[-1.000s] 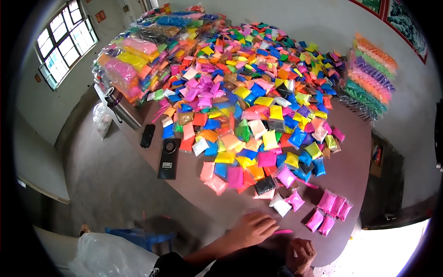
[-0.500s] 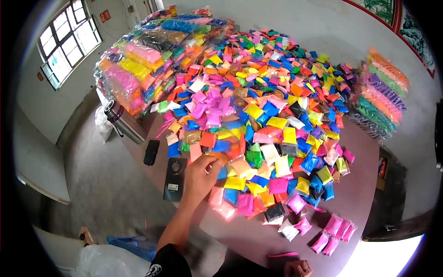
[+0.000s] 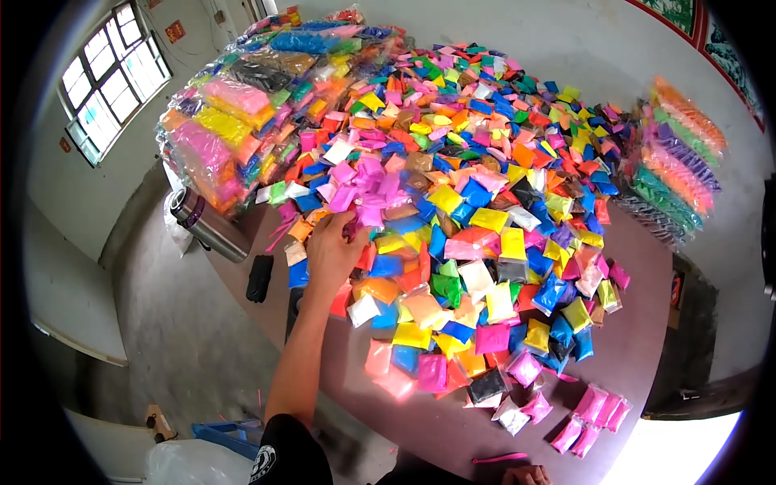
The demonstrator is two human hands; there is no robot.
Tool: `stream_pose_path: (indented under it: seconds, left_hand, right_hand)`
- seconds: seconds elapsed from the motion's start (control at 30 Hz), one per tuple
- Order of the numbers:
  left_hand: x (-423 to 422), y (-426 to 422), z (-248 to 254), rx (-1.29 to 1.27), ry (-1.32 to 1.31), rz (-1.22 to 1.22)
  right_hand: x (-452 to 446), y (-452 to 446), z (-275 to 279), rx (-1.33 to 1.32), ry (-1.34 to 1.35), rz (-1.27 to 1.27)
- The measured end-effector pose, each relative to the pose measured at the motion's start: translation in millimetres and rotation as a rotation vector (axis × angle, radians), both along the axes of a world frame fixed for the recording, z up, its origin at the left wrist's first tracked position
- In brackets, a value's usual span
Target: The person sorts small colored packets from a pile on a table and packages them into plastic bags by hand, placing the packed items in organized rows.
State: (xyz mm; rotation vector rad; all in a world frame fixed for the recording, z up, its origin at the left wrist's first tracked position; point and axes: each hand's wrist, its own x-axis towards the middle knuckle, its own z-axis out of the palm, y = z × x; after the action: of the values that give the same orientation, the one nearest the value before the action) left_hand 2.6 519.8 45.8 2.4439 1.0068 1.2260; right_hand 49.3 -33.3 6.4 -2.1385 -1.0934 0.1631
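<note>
My left hand (image 3: 333, 252) reaches in from the front left over the heap of small colourful packets (image 3: 477, 218). Its fingers are bent and a little apart, with the tips down at the lower edge of a cluster of pink packets (image 3: 370, 187). No packet is clearly seen in its grip. At the bottom edge, my right hand (image 3: 527, 475) is partly cut off, its fingers curled; what they hold, if anything, is hidden. Just left of it lies a pink strip (image 3: 501, 457). A small group of pink packets (image 3: 592, 416) lies together at the table's front right.
Large clear bags of coloured packets (image 3: 222, 121) are stacked at the back left. More bagged packets (image 3: 675, 162) stand at the right. A steel flask (image 3: 212, 226) and a black case (image 3: 259, 279) are near the left edge of the table (image 3: 638, 323). A blue stool-like object (image 3: 230, 436) is below.
My left hand has moved up and away along the heap, from the orange packets to the pink ones. A white packet shows where it was. My right hand stays near the bottom edge.
</note>
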Motion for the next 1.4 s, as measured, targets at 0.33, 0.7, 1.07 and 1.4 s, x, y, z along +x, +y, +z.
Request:
stream_pose_path:
  seconds: [0.33, 0.7, 1.07, 1.4]
  left_hand:
    - [5, 25, -1, -0.292, -0.115, -0.055]
    - [49, 174, -36, 0.108, 0.048, 0.046]
    - [56, 129, -12, -0.129, 0.367, 0.122]
    - [30, -44, 18, -0.65, -0.306, -0.484]
  right_hand:
    - [6, 10, 1, -0.016, 0.032, 0.005]
    - [17, 20, 5, -0.05, 0.056, -0.001]
    - [23, 17, 11, -0.038, 0.07, 0.028]
    - [7, -17, 6, 0.068, 0.031, 0.042]
